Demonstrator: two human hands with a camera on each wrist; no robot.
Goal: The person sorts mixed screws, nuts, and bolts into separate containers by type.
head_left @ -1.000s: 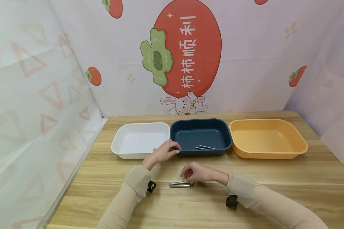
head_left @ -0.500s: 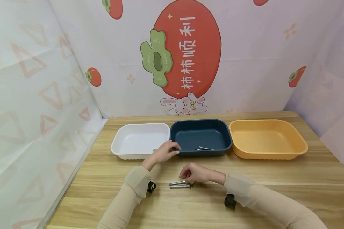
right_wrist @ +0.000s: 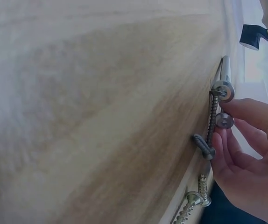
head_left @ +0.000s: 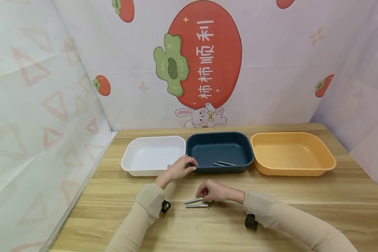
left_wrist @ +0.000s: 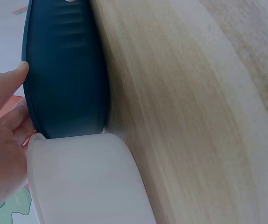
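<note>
Work looks only partway done, IMO. Two thin screws [head_left: 227, 163] lie in the navy tray [head_left: 222, 169], near side, & a small metal pc [head_left: 169, 166] sits in the white tray [head_left: 145, 173] to its left, too tiny for me to ID. Yellow tray [head_left: 293, 172] stands to the right. Left to handle on the worktop [head_left: 318, 196], AFAICT: far bolt [head_left: 193, 201], near bolt [head_left: 196, 206], a long thin screw [right_wrist: 213, 119], a short dark screw [right_wrist: 202, 145] & two coarse screws [right_wrist: 194, 198].

I've got the R hand [head_left: 215, 191] narrowed, thumb & fingertips pinching the far bolt at its head end, its shank angled vs the near bolt just beside. L hand [head_left: 177, 168] is at the navy tray's left end, thumb tip touching the rim, fingers bent over it; firm grip or light rest, can't tell.

Materials: bolts = smooth, bright, steel-looking cylinders w/ flat round heads. Coarse screws look brassy, w/ deep threads & wide heads; the long screw's thread is finer. Trays look like plastic: rounded corners, thin lips, navy one w/ faint ribs on its near wall. Worktop has streaky pale wood grain.
</note>
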